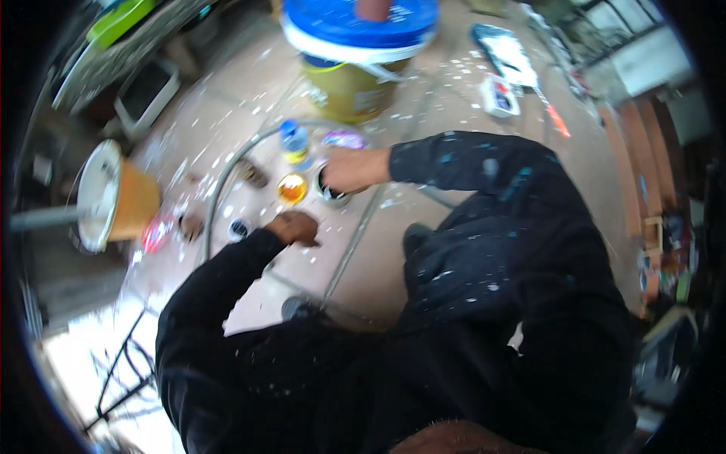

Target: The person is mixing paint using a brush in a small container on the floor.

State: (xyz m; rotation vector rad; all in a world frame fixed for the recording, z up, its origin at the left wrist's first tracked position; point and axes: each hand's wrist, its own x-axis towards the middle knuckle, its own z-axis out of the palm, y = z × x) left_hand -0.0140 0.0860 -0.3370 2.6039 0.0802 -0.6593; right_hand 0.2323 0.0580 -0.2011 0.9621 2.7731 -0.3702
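The step in hand appears to be some work at the mouth of an open can [330, 197], which stands on the tiled floor [370, 280], between the floor's left and right edges, beside a tile joint. The right hand [354, 170] reaches over the can's rim; its fingers are hidden there, so I cannot tell how far they are open or what they hold. The left hand [297, 227] hangs nearer to the body, with its fingers seemingly bent inward; whether something is inside them, I cannot tell. In my judgement, the next move calls for a steady, vertical lift of the right hand, because a bottle [294, 138] is near.

This bottle is of transparent plastic, with a blue cap and a yellow label. Before it lies a round dish [292, 189], yellow at the rim and more orange inside. A grey hose [218, 198], smooth and tubular, curves along the left side of these things. The floor is pinkish, with scattered white flecks, and the black cloth sleeve [469, 160] carries teal stains.
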